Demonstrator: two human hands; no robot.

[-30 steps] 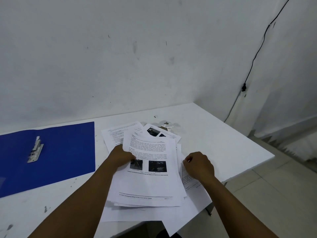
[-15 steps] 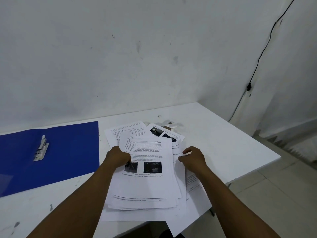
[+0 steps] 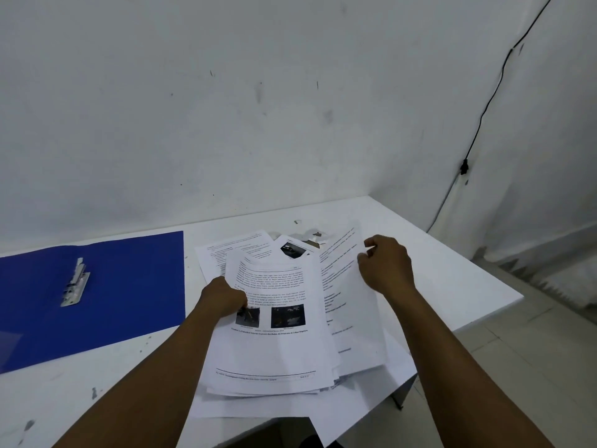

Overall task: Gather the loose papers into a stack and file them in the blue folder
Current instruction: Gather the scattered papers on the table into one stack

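Frame centre: the left hand (image 3: pixel 224 299) rests knuckles-up on the paper pile (image 3: pixel 277 344), grip curled at its edge; the right hand (image 3: pixel 386 265), centre right, pinches a lifted sheet (image 3: pixel 347 286).

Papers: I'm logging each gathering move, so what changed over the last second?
The right hand moved away from the person and lifted a text sheet by its edge, off the pile's right side. The left hand stayed gripping the stack; the blue folder stayed open, untouched.
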